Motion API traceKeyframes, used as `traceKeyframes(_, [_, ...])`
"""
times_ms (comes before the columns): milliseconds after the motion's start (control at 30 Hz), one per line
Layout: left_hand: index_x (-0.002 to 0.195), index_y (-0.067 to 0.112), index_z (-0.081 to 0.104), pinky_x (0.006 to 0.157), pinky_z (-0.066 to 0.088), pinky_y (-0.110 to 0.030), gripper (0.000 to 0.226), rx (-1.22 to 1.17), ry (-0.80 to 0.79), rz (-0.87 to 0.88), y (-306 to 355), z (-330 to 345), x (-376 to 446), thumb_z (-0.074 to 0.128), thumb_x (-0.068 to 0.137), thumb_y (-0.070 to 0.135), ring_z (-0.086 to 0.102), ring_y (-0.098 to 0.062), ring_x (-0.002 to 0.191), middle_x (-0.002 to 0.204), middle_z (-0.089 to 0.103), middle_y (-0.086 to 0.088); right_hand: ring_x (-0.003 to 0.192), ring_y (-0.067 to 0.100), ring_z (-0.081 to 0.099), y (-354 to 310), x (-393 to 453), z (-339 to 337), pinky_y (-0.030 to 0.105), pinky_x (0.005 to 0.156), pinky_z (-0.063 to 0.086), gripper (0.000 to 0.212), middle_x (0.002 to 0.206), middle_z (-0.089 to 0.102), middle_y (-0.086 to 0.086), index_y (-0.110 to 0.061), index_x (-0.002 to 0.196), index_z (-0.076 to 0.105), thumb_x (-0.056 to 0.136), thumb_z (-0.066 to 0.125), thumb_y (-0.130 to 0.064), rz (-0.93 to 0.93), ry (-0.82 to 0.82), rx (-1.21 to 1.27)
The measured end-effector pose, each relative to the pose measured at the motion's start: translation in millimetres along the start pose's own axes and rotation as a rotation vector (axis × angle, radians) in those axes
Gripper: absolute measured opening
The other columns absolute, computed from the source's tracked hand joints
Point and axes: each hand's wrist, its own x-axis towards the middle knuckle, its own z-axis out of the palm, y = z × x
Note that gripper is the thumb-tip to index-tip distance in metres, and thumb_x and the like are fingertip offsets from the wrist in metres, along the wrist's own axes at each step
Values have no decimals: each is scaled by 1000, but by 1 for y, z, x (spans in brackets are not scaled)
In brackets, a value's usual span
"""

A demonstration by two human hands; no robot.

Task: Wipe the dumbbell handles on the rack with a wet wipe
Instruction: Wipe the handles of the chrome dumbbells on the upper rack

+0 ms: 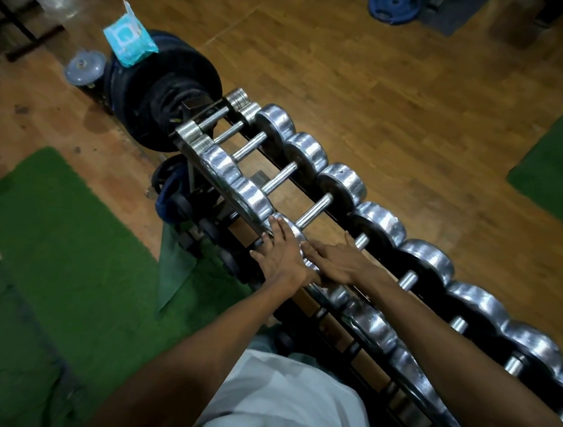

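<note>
Left hand [278, 250] flat on dumbbell head [292, 234] | right hand [337, 260] over handle [361, 240]

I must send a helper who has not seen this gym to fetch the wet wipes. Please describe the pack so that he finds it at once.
Follow the dumbbell rack to its far end, where a stack of black weight plates stands. The wet wipe pack rests on top of that stack. It is the only light blue, soft packet there, above a clear plastic container.
</note>
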Motion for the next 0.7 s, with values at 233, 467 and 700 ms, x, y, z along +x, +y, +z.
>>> traceKeyframes(233, [158,13,-26,120,12,-71,158,11,16,1,-1,3,2,90,63,62,-4,-37,158,168,-27,-5,99,21,67,8,-40,13,41,126,12,105,59,62,1,-20,92,72,84,-10,-85,-32,146,146])
traceKeyframes(467, [158,13,-27,122,9,-68,153,-29,8,20,0,0,-3,90,68,53,-7,-36,158,167,-32,-4,101,28,66,-18,-81,11,34,82,48,97,105,73,9,-18,110,74,89,6,-83,244,129,477])
traceKeyframes(700, [158,14,-27,122,9,-69,165,-41,3,19,-1,1,-2,90,55,69,-7,-36,158,167,-32,-4,147,31,37,-29,-59,-5,53,120,28,91,166,28,8,-39,161,16,85,0,-86,348,17,961])
